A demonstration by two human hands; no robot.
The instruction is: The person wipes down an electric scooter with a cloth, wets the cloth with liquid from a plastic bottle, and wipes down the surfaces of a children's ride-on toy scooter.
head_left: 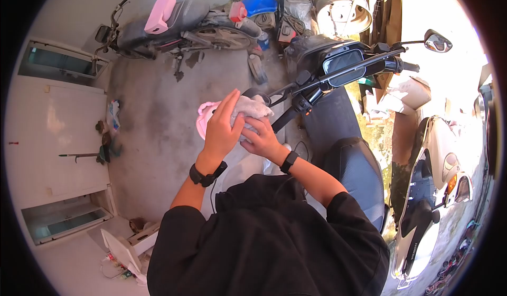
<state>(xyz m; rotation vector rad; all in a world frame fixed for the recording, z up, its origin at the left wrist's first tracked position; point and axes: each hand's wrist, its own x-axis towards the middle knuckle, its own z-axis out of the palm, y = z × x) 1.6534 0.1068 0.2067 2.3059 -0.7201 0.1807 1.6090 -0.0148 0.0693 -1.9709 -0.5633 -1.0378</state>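
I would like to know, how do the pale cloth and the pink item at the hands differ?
The pale cloth is greyish white, while the pink item is pink. The cloth lies bunched between the left hand and right hand; the pink item shows beyond the left hand, partly hidden by it. The cloth looks crumpled, the pink item rounded.

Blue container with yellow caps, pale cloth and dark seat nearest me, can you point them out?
Blue container [258, 1]: head view, on its blue side.
Pale cloth [251, 106]: head view, on its bunched upper part.
Dark seat [355, 175]: head view, on its broad cushion.
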